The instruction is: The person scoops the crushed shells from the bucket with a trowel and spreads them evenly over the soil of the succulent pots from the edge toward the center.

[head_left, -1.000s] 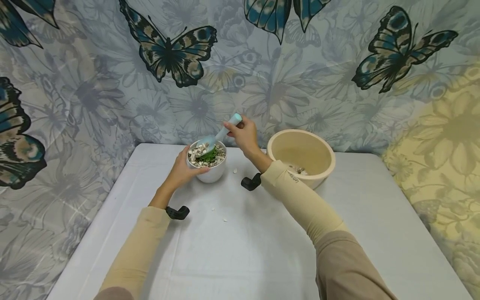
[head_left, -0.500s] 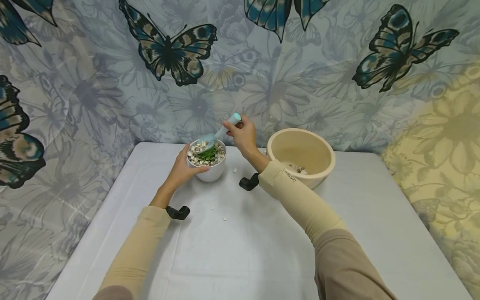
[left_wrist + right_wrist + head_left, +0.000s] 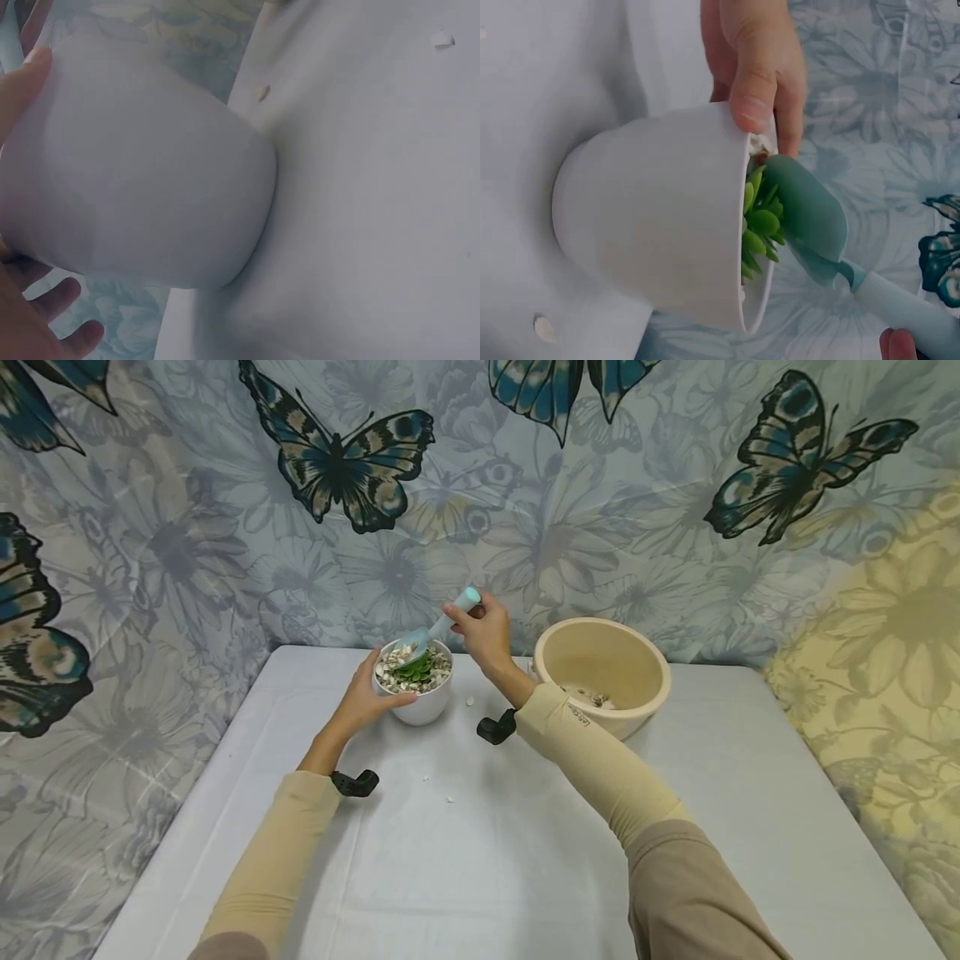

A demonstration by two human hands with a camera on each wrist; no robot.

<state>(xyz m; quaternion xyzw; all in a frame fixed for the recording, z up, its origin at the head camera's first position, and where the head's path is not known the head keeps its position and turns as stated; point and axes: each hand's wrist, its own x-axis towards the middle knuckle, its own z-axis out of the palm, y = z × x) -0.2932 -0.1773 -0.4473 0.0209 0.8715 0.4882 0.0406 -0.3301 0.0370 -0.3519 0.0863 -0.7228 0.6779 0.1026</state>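
A white flowerpot (image 3: 420, 710) stands at the table's far side, filled with pale stone chips (image 3: 437, 678) around a green succulent (image 3: 761, 221). My left hand (image 3: 363, 700) holds it from the left, thumb at the near rim and fingers round the far side. From the right, my right hand (image 3: 486, 631) grips the handle of a light blue hand trowel (image 3: 462, 606). The trowel's blade (image 3: 806, 206) tilts down over the stones and leans beside the succulent. Its tip is hard to make out. In the right wrist view only fingertips (image 3: 898, 345) of that hand show.
A large beige pot (image 3: 662, 689) with some stone chips at its bottom stands to the right, close to my right forearm. Several loose chips lie on the white tablecloth (image 3: 480, 877). A butterfly-print curtain (image 3: 420, 568) hangs right behind the table's back edge.
My right hand has shifted very slightly left, and the trowel's blade has lifted a little off the succulent, so more leaves show. The left hand and the flowerpot have stayed in place.
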